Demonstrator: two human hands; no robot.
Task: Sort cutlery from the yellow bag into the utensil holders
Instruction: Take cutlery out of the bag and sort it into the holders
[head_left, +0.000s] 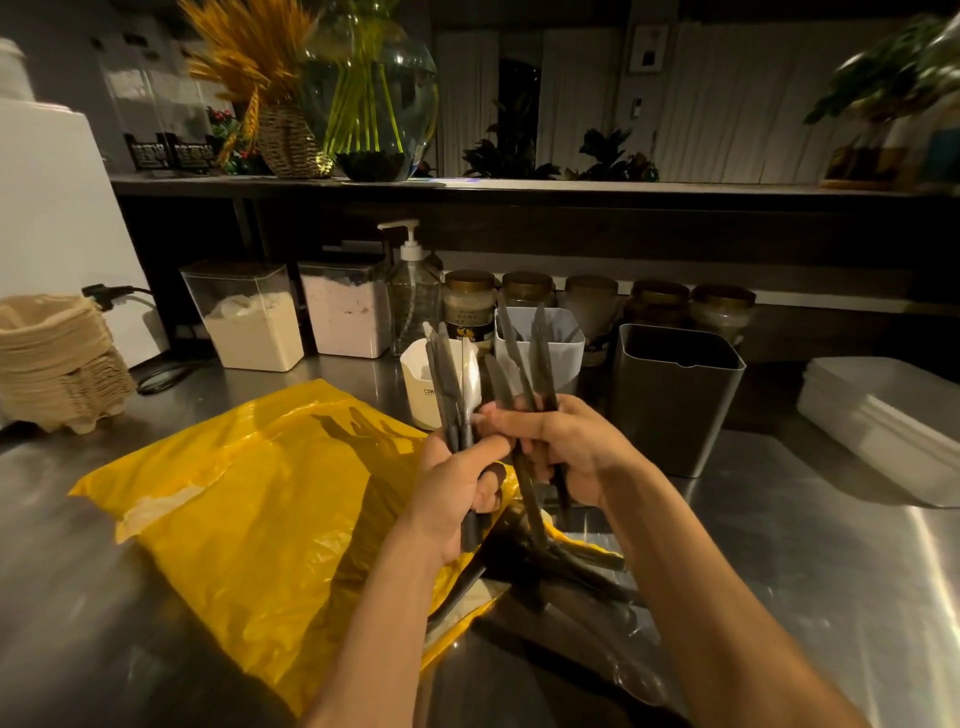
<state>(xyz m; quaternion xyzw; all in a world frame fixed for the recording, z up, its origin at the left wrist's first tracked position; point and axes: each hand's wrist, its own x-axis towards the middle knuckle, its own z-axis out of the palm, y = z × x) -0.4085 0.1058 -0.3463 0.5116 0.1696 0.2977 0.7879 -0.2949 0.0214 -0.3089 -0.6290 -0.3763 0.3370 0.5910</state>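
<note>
The yellow bag (249, 499) lies flat on the steel counter, its mouth toward me with loose black cutlery (566, 566) spilling out. My left hand (457, 488) grips a bundle of dark pieces and one white spoon (470, 384), held upright. Just to its right, touching it, my right hand (566, 441) holds several black knives (524, 374), blades up. Behind the hands stand three holders: a small white one (418, 379), a pale grey one (563, 338) and a larger dark grey one (675, 400).
Two clear bins of powder (249, 322), a pump bottle (413, 296) and several lidded jars (470, 306) line the back. A stack of brown paper trays (57, 364) sits left, white flat containers (883, 415) right. A shelf with vases runs overhead.
</note>
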